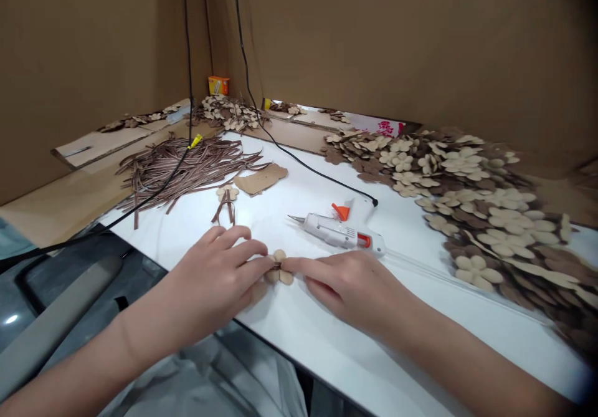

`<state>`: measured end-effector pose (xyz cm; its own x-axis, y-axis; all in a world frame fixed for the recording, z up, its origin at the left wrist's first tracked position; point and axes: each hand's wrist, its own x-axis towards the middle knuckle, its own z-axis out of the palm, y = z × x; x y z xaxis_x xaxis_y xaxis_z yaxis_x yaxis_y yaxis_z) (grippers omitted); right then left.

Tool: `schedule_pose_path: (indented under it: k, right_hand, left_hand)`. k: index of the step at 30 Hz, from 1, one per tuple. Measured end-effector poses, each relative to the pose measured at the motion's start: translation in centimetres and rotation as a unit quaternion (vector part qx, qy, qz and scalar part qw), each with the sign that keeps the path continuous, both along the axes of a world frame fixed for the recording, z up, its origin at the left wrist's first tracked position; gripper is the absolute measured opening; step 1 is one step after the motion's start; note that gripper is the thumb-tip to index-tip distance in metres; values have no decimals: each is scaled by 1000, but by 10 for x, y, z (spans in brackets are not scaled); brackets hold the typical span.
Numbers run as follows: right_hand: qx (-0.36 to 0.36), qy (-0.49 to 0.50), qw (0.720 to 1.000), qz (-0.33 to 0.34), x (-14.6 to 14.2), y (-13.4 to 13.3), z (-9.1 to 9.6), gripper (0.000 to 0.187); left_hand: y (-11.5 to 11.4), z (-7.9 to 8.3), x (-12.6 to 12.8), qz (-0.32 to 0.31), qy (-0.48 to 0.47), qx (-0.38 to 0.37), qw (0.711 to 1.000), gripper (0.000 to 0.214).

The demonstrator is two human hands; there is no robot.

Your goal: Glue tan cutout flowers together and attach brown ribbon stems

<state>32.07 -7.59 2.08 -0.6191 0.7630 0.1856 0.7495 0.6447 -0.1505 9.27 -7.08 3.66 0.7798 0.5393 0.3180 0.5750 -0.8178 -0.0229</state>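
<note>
A small beige felt flower (280, 256) lies on the white tabletop close to the front edge, with a thin brown strip (277, 266) across its middle. My left hand (224, 273) holds the flower from the left, its index fingertip pressed on the strip and the other fingers raised and curved. From the right, my right hand (348, 280) presses the flower with an outstretched index finger; its other fingers are curled under and partly hidden. Just beyond my left hand lies another beige flower (227, 193) with a crossed brown strip.
A white glue gun (334, 230) with an orange trigger lies beyond my right hand, its black cable (303, 166) crossing the table. Brown strips (187, 164) are heaped at back left, near a cardboard scrap (261, 180). Beige and brown flowers (504, 227) pile up at right.
</note>
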Motion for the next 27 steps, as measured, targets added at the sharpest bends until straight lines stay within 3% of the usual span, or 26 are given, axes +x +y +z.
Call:
schedule_pose_path:
  k: [7, 12, 15, 21, 27]
  right_hand:
    - [-77, 76, 994, -26, 0, 0, 2, 40]
    - [-118, 125, 983, -62, 1, 2, 1, 35]
    - [-65, 139, 987, -44, 3, 2, -4, 33]
    - [93, 102, 985, 102, 9, 2, -14, 31]
    - [134, 64, 979, 137, 11, 4, -13, 28]
  left_hand:
    - [0, -19, -2, 19, -20, 98, 995, 15]
    - [1, -26, 1, 19, -67, 109, 992, 10]
    - [0, -28, 2, 13, -100, 99, 990, 9]
    - [-5, -31, -1, 20, -105, 83, 991, 9]
    - [-8, -31, -2, 29, -79, 105, 991, 11]
